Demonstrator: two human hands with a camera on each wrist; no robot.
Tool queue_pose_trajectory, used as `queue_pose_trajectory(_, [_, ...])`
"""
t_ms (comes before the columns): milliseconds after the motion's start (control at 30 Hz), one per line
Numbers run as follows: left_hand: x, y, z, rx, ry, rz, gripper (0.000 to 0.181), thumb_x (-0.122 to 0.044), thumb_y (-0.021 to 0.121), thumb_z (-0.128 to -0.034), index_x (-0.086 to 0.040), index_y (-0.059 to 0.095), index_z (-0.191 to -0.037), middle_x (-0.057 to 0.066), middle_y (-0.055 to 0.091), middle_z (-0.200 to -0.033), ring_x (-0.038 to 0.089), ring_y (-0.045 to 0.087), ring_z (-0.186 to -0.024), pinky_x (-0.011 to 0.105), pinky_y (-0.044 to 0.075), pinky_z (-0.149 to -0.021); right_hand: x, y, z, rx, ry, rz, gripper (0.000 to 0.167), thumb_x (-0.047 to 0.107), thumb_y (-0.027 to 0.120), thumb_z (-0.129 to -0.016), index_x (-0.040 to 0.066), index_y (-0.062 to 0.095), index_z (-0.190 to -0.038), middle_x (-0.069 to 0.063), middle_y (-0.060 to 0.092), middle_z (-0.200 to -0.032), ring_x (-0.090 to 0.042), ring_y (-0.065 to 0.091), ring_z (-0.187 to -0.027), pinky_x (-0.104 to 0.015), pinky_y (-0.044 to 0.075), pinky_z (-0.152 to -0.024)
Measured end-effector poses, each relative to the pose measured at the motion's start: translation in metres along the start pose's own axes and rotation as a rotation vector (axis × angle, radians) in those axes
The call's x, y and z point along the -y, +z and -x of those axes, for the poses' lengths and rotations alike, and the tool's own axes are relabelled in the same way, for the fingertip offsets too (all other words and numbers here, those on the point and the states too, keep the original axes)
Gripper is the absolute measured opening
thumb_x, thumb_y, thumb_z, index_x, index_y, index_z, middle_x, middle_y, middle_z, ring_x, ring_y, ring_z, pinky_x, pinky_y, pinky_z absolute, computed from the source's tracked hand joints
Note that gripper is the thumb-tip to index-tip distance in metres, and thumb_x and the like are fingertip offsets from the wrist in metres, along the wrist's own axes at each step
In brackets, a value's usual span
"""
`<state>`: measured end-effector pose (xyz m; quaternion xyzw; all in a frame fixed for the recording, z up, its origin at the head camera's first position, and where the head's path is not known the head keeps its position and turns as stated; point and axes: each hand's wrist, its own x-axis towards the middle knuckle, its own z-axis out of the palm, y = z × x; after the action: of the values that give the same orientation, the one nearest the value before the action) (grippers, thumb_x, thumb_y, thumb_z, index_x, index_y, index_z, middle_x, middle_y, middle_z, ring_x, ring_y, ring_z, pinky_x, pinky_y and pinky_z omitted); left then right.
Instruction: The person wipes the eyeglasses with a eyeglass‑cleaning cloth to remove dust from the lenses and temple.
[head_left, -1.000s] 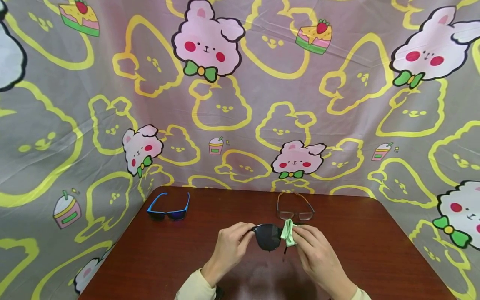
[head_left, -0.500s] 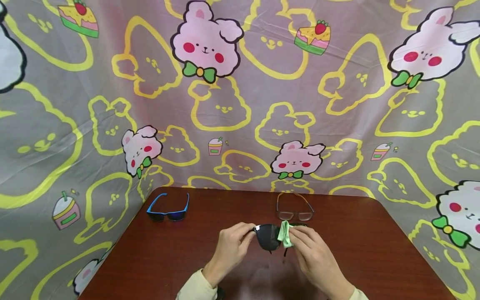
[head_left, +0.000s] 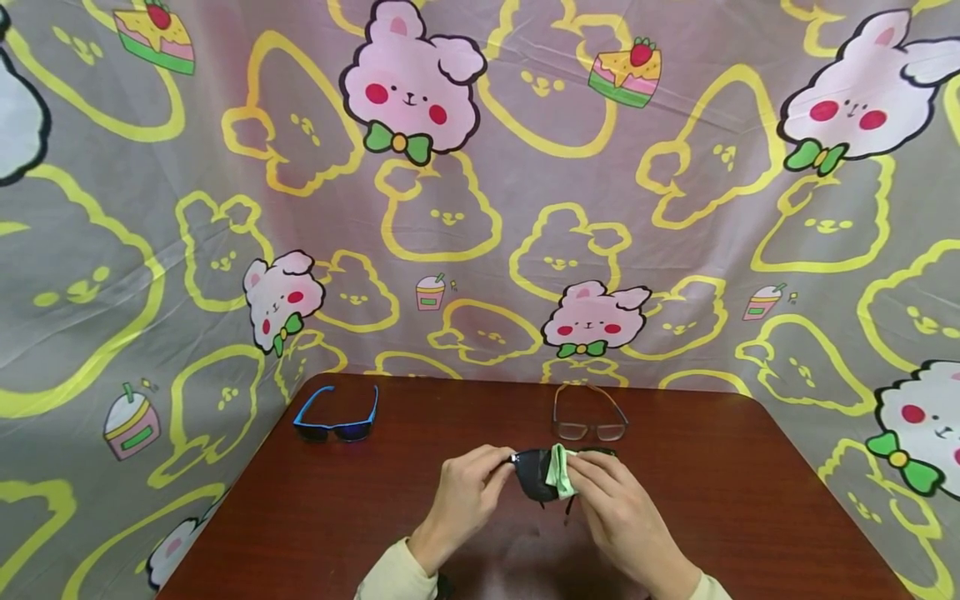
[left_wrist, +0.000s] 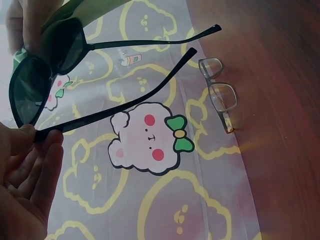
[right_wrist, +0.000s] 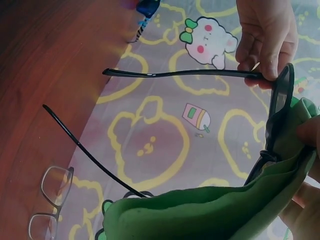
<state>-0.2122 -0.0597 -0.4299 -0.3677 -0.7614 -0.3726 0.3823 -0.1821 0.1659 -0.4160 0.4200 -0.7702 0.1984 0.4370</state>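
Note:
Black sunglasses (head_left: 534, 475) are held up over the table, their temples pointing down toward it. My left hand (head_left: 467, 500) pinches them at the hinge corner; the left wrist view shows thumb and fingers on the frame (left_wrist: 75, 122) there. A light green cloth (head_left: 559, 473) is gripped in my right hand (head_left: 618, 512) and lies against the lens near the nose bridge. In the right wrist view the cloth (right_wrist: 200, 210) drapes across the far lens and hides much of it.
Blue-framed sunglasses (head_left: 334, 429) rest at the back left of the brown table (head_left: 360, 500). Clear eyeglasses (head_left: 591, 432) lie at the back, just beyond the hands. A patterned curtain (head_left: 465, 192) encloses the back and sides.
My right hand has slid left with the cloth, from the right lens across to the bridge and the left lens's edge. My left hand keeps its pinch, shifted very slightly right.

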Motion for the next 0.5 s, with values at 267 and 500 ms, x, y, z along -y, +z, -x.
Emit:
queue_pose_trajectory(267, [-0.0015, 0.0008, -0.0001, -0.004, 0.012, -0.009, 0.013, -0.004, 0.070, -0.0820, -0.010, 0.069, -0.093, -0.004, 0.065, -0.081, 0.000, 0.059, -0.069, 0.014, 0.046, -0.059, 0.0021, 0.0019, -0.0011, 0.010, 0.017, -0.002, 0.035, 0.017, 0.037, -0.102, 0.001, 0.069, -0.105, -0.010, 0.065, -0.110, -0.030, 0.058, -0.100, -0.031, 0.039, -0.091])
queue_pose_trajectory(500, [-0.0042, 0.0015, -0.0001, 0.016, -0.029, -0.017, 0.008, -0.007, 0.069, -0.0848, -0.010, 0.069, -0.092, -0.005, 0.065, -0.081, -0.001, 0.056, -0.067, 0.014, 0.044, -0.057, 0.0041, 0.0031, -0.0017, 0.027, 0.033, -0.006, 0.036, 0.018, 0.036, -0.103, 0.002, 0.068, -0.107, -0.009, 0.065, -0.111, -0.029, 0.057, -0.101, -0.029, 0.038, -0.094])
